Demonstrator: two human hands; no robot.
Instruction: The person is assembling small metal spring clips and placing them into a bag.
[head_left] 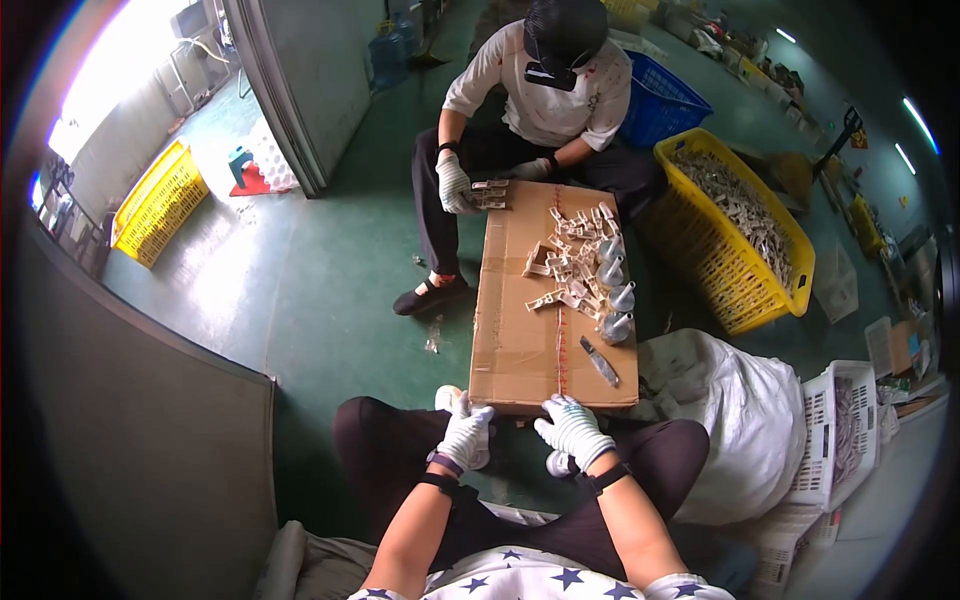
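A cardboard box (505, 330) lies flat in front of me, used as a low table top. My left hand (466, 434), in a white glove, is closed at its near left corner. My right hand (575, 428), gloved too, holds the near edge farther right, fingers bent against the cardboard. Loose beige clip-like plastic pieces (575, 262) lie heaped on the box. Several grey bottles with spouts (618, 297) stand along its right side. A utility knife (599, 361) lies near the right corner. Across the box, a co-worker's gloved hand (455, 186) is beside more beige pieces (490, 194).
A yellow crate (715, 285) full of small pieces stands at the right, with a blue crate (660, 98) behind it. A white sack (735, 420) and white basket (828, 440) are near my right knee. A grey partition (160, 420) rises at the left.
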